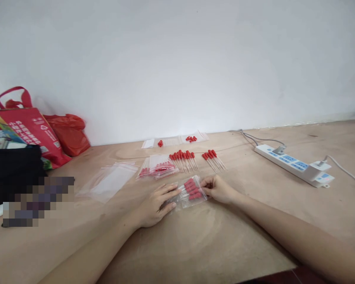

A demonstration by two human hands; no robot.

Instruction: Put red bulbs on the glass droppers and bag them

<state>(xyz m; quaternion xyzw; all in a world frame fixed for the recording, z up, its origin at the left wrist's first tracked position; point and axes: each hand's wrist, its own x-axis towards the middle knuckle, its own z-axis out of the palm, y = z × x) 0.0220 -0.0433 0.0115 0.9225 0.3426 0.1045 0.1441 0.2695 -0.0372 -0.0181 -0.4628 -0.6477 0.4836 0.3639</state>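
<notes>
A clear zip bag (194, 200) with several red-bulbed droppers (193, 188) inside lies flat on the table in front of me. My left hand (158, 203) rests on the bag's left end, fingers stretched out and slightly apart. At the right end, my right hand (214, 188) pinches the bag's edge between thumb and fingers. Just beyond, loose droppers (183, 159) lie in a row, with a smaller group of droppers (213, 159) to the right. Filled zip bags (158, 167) are stacked behind my left hand.
Flat clear bags (112, 179) lie to the left. Near the wall are bags with red bulbs (191, 139). A white power strip (292, 163) with cables stands at the right. Red bags (35, 132) and a black cloth item (14, 169) occupy the far left.
</notes>
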